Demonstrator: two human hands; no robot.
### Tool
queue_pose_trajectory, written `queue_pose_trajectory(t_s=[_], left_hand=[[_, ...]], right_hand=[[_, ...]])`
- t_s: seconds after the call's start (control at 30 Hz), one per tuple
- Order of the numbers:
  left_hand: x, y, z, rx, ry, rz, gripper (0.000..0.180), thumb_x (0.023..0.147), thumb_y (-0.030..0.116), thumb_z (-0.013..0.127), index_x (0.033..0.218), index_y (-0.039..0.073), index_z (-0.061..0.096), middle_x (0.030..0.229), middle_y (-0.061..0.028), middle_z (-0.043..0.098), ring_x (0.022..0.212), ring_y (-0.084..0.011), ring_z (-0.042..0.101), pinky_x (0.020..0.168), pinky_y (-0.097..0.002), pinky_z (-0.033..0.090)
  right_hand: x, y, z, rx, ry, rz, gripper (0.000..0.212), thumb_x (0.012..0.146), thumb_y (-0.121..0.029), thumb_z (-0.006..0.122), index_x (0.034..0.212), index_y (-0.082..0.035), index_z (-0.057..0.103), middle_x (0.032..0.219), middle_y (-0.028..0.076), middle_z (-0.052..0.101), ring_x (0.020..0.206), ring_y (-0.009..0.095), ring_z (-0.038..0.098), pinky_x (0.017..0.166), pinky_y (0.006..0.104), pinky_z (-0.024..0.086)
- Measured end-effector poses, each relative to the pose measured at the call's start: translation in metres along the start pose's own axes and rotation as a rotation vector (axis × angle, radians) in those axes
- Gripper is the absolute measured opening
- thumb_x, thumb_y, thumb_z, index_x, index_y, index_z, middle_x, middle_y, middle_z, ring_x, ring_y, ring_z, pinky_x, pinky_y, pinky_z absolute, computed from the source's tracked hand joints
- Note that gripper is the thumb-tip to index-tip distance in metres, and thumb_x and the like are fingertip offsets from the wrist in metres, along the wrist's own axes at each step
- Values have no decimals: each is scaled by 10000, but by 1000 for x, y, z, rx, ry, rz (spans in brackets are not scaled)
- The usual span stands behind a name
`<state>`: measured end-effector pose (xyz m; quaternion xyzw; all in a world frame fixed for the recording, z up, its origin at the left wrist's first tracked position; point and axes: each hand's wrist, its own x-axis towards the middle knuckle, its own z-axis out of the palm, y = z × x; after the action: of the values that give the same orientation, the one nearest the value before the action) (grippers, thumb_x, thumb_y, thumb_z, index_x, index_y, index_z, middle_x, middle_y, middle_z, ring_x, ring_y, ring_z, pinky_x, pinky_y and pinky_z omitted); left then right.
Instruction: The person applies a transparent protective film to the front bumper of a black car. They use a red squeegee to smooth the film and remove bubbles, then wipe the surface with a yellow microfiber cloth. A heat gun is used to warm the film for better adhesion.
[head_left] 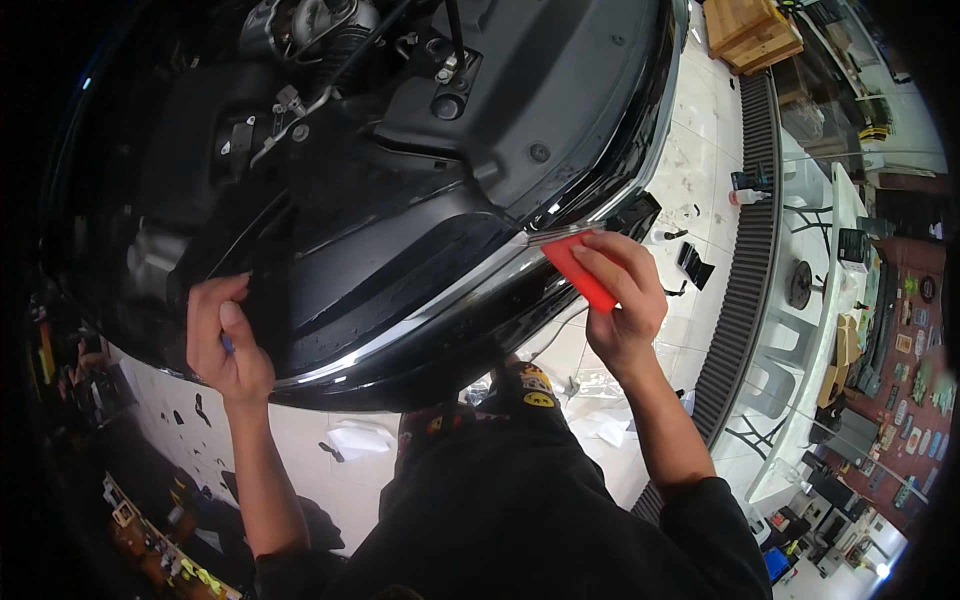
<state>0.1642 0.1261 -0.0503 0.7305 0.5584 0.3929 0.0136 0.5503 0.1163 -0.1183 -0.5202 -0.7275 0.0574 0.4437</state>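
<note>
The red scraper (583,278) is right of the middle in the head view. The right hand (630,308) pinches it, its wide end at the car's shiny front edge (395,342). The rubbing looks started, not finished — I can't tell how much is left. The right arm (660,425) reaches up from the lower right. The left hand (230,345) is middle left, fingers curled — I can't tell if it grips anything.

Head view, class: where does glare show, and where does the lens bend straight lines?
Head view: bright white reflections streak the glossy car edge; head view, right side: the dark floor grate bows into a curve; head view, corners: black vignetting.
</note>
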Motion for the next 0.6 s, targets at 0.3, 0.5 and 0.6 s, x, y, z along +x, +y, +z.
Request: queue_pose_trajectory(t_s=[0.3, 0.5, 0.6], left_hand=[[0, -1, 0, 22, 5, 2, 318, 1072, 182, 503, 1005, -61, 696, 937, -163, 685, 804, -230, 636, 728, -307, 500], [-3, -1, 1, 21, 9, 4, 318, 1073, 187, 505, 1014, -57, 699, 941, -163, 687, 814, -231, 644, 734, -310, 508], [-3, 0, -1, 15, 3, -2, 319, 1074, 193, 507, 1022, -56, 700, 944, -163, 687, 818, -231, 645, 739, -311, 509]], right_hand=[[11, -10, -2, -178, -199, -248, 512, 617, -116, 785, 1124, -184, 758, 1124, 72, 666, 1055, 294, 651, 886, 448, 484], [20, -14, 3, -233, -200, -296, 482, 638, -131, 772, 1117, -178, 750, 1089, 65, 662, 1043, 272, 655, 884, 435, 477], [24, -16, 3, -233, -218, -283, 476, 643, -118, 765, 1115, -175, 743, 1085, 56, 668, 1035, 261, 659, 868, 425, 475]])
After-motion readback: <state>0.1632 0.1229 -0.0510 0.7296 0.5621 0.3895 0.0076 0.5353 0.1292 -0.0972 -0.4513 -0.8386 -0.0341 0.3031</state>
